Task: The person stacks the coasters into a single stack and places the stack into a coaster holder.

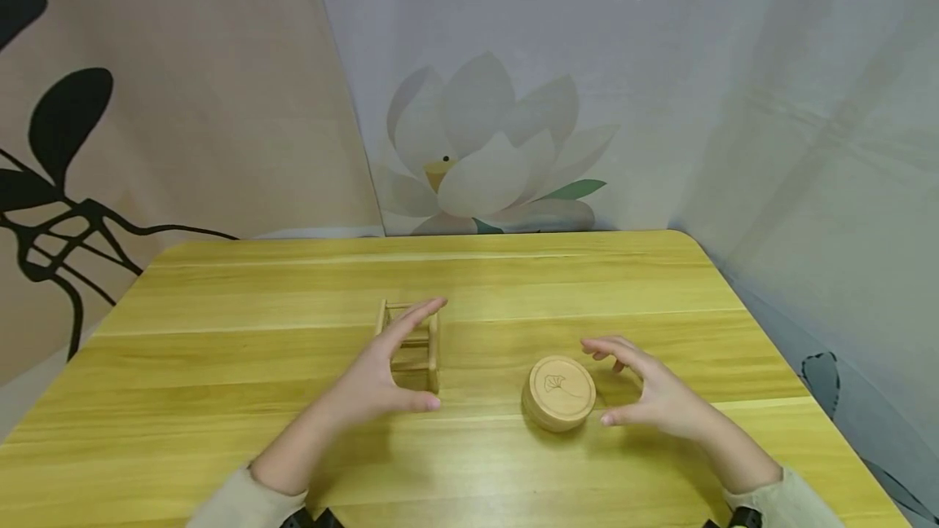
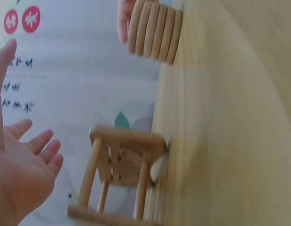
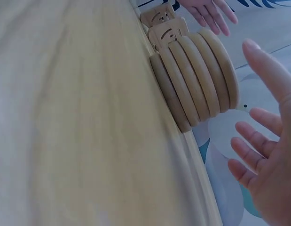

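Several round wooden coasters form a stack [image 1: 561, 391] right of the table's middle, the top one engraved with a fan-shaped leaf. My right hand [image 1: 654, 392] hovers just right of it, thumb and fingers spread and not holding anything. The right wrist view shows the coasters' layered edges [image 3: 197, 77] beside those fingers. To the left stands a small wooden rack [image 1: 434, 353] with slotted end panels and thin rods, partly hidden by my left hand [image 1: 374, 385]. That hand is held above and beside the rack, thumb apart from the fingers, palm facing right; the left wrist view shows nothing in it.
Both things stand on a light wooden table [image 1: 469, 275] with rounded far corners. Behind it hangs a pale cloth backdrop [image 1: 513, 6] printed with a lotus, and darker leaf shapes show at the left.
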The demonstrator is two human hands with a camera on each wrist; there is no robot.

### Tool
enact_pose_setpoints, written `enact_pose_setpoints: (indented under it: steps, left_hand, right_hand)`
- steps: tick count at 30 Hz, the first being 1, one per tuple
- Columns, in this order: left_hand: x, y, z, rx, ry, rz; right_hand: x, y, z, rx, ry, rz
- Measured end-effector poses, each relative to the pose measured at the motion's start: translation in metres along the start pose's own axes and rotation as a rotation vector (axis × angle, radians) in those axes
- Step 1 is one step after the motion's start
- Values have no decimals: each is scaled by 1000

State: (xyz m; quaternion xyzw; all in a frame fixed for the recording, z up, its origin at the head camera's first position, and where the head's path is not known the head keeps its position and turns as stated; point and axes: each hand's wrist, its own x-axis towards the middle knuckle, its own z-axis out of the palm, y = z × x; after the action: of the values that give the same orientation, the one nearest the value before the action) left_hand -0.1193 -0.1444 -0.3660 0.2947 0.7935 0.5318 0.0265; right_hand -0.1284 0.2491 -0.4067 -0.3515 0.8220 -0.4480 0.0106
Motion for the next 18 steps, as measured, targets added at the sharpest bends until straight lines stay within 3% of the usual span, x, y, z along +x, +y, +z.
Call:
enact_pose_setpoints:
  steps: [5,13,18]
  left_hand:
    - [3,12,17,-38,-29,-28]
    - [11,17,43,-82,-80,33]
    - [14,17,55,-72,-102,31]
  right_hand:
    - [-2,-2,4,26,4,-12]
    - [-4,0,11,93,17,17]
    - [-6,-1,15,121,39,46]
